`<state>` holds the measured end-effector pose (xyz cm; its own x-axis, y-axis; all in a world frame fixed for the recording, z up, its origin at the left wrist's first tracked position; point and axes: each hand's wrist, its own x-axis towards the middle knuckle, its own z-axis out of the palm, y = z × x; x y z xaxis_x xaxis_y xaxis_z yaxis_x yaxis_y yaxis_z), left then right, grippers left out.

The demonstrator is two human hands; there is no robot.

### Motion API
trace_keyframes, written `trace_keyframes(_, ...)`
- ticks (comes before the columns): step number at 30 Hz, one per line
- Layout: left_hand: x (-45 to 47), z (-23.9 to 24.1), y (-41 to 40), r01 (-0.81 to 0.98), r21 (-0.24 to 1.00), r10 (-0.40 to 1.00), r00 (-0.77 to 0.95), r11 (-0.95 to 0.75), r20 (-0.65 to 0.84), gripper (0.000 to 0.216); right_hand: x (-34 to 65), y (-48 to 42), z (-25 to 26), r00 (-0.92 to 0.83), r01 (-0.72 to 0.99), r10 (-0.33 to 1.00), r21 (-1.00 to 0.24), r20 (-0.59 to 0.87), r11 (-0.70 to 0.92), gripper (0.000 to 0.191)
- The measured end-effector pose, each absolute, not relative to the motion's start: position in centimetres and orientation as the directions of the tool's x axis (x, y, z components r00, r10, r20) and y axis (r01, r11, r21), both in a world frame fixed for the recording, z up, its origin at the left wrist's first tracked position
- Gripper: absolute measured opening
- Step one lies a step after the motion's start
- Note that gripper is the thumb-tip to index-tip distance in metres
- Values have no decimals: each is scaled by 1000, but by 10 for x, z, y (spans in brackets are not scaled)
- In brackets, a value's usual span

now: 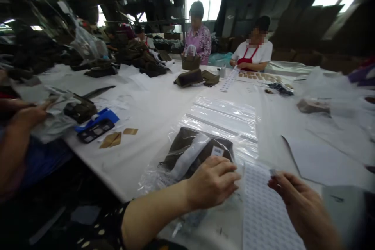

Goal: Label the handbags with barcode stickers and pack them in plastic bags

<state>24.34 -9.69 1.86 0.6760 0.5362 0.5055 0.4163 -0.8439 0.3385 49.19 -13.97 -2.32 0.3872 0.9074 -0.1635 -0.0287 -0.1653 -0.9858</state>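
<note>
A: Bagged dark pouch (190,150): location?
B: I see it near centre on the white table (152,109), under my left hand (212,181), which presses it, fingers curled.
A: Right hand (299,199)?
B: It pinches a small sticker (273,172) above the label sheet (263,211), right of the pouch.

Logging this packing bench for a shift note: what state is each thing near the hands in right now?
Left hand: resting flat on the bagged item, fingers bent.
Right hand: pinching a small label off the sheet.
Clear plastic bag: lying flat, filled, a dark folded item inside.
Label sheet: lying flat on the table, mostly full.
Blue tape dispenser: lying on the table, untouched.
</note>
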Motion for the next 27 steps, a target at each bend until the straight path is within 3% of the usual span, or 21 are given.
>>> trace_keyframes(4, 174, -8, -96, 685, 391, 784, 475, -615, 401, 39, 411, -73, 11, 41, 130, 972, -963, -232, -235, 35)
trace_keyframes(7, 150, -33, -94, 754, 398, 851, 438, -523, 290, 48, 345, -22, 18, -147, 325, 924, -900, -352, -291, 33)
trace_keyframes(14, 134, -58, -101, 703, 514, 866, 460, -491, 198, 55, 277, 48, -12, -70, 567, 881, -745, -467, -350, 22)
trace_keyframes(27, 119, -73, -101, 609, 626, 852, 488, -487, 188, 50, 263, 64, -30, 37, 729, 887, -595, -460, -339, 27)
